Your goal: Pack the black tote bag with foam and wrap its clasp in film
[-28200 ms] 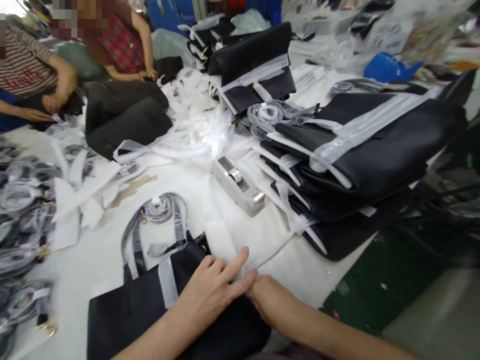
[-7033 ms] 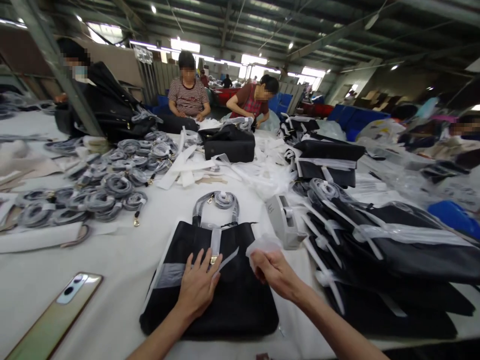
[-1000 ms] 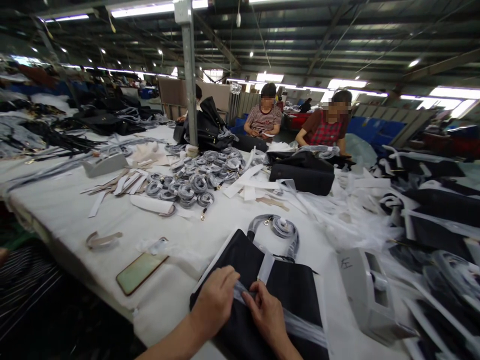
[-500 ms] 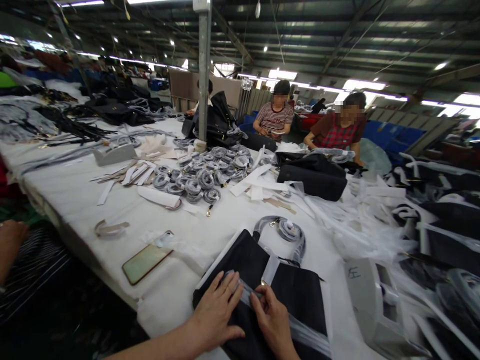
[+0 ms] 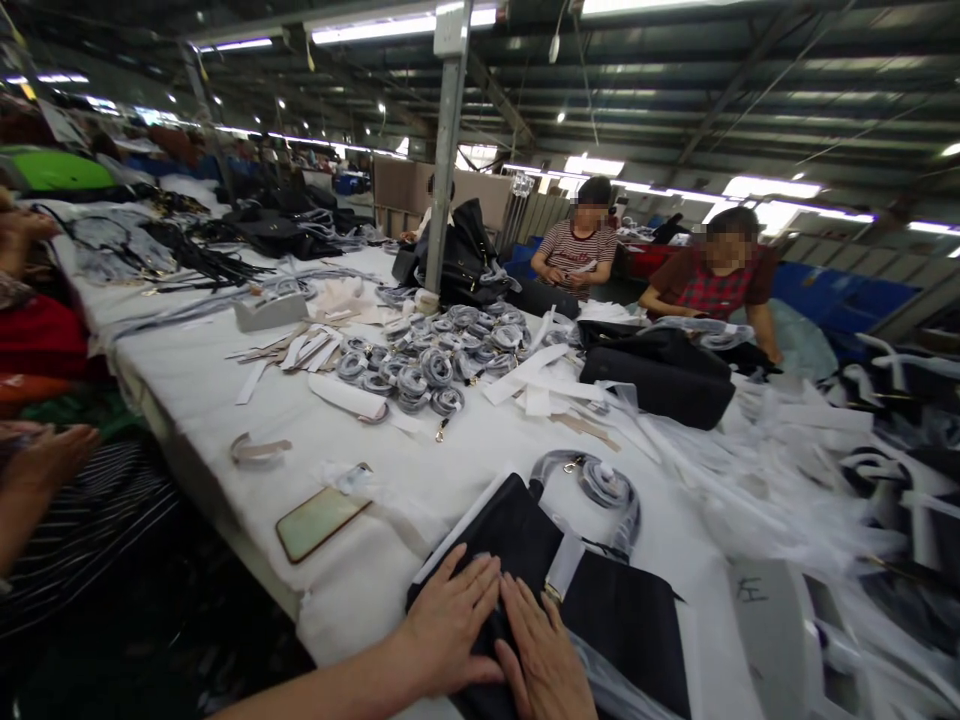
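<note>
A black handbag point(image 5: 630, 610) lies flat at the front of the table, with white sheeting along its edges. My left hand point(image 5: 457, 610) rests on its left part, fingers stretched out. Close beside it, my right hand point(image 5: 544, 645) also lies flat on the bag, fingertips almost meeting those of the left. Clear plastic film point(image 5: 615, 675) runs from under my right hand toward the lower right. A wrapped tab with a gold clasp point(image 5: 564, 568) sits just above the right fingers. Beyond the bag's top edge are its plastic-wrapped handle point(image 5: 626, 525) and a coiled strap point(image 5: 604, 483).
A phone point(image 5: 322, 522) lies left of the bag; a grey tape dispenser point(image 5: 780, 630) stands to its right. Coiled wrapped straps point(image 5: 435, 365) and paper strips point(image 5: 536, 375) cover the middle, near a metal post point(image 5: 448, 150). Two co-workers sit across; another person's hand point(image 5: 49, 465) shows at left.
My right hand has gone from pinching the plastic film to lying flat on the bag beside my left. The whole view has shifted, so things appear further right and slightly lower.
</note>
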Motion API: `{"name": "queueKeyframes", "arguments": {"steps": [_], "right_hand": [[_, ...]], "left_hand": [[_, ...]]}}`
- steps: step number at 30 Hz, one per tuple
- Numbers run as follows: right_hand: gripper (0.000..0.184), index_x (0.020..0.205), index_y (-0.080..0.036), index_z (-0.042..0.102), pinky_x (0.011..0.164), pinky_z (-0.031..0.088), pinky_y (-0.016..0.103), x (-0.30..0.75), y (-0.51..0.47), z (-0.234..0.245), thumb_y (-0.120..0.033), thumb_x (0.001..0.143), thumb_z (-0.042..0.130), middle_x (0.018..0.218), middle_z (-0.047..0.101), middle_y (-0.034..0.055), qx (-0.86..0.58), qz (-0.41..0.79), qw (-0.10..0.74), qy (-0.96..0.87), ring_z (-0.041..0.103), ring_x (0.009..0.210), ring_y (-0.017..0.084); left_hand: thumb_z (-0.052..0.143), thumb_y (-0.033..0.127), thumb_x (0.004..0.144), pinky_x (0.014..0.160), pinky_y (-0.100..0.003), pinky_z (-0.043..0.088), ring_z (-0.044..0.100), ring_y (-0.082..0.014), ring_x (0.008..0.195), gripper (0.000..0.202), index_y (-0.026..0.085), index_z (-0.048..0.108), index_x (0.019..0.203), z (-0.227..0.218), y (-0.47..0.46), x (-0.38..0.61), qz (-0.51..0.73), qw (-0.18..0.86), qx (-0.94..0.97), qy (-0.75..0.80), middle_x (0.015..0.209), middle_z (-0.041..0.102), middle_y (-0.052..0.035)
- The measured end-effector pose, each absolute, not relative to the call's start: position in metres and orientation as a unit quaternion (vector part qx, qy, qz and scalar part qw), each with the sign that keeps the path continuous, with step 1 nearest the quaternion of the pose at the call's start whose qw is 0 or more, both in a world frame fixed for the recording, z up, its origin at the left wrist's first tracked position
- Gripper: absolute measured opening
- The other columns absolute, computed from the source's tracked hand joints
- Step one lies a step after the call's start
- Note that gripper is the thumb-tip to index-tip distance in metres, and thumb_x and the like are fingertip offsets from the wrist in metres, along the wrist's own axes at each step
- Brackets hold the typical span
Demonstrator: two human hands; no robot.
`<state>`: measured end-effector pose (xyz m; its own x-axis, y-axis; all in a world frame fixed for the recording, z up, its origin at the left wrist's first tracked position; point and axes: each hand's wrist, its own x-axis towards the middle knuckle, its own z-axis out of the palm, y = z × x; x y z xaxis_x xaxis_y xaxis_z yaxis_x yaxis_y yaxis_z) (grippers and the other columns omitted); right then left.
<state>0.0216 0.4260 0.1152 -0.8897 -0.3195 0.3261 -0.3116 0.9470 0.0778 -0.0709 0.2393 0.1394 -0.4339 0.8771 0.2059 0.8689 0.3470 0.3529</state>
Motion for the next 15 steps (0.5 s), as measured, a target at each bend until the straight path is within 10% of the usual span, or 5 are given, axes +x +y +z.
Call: {"name": "queueKeyframes", "arguments": {"steps": [8, 15], "right_hand": [[0.066, 0.149, -0.021, 0.018, 0.104, 0.035, 0.042, 0.022, 0.424, 0.115, -0.040, 0.093, 0.046, 0.145, 0.044, 0.0050, 0.144, -0.019, 0.164, -0.976, 0.045, 0.130, 0.025], [0.067, 0.150, -0.021, 0.016, 0.104, 0.036, 0.045, 0.025, 0.422, 0.119, -0.041, 0.093, 0.046, 0.145, 0.044, 0.0045, 0.136, -0.010, 0.146, -0.980, 0.044, 0.130, 0.025]], "left_hand": [[0.063, 0.038, 0.083, 0.109, -0.045, 0.035, 0.047, -0.0258, 0.128, 0.046, 0.020, 0.051, 0.124, 0.120, 0.217, -0.088, 0.658, 0.020, 0.023, 0.752, 0.135, 0.052, -0.0119], [0.076, 0.036, 0.071, 0.070, -0.028, 0.050, 0.063, -0.0135, 0.069, 0.046, 0.017, 0.052, 0.105, 0.109, 0.221, -0.109, 0.781, 0.108, -0.215, 0.577, 0.077, 0.064, 0.0015]]}}
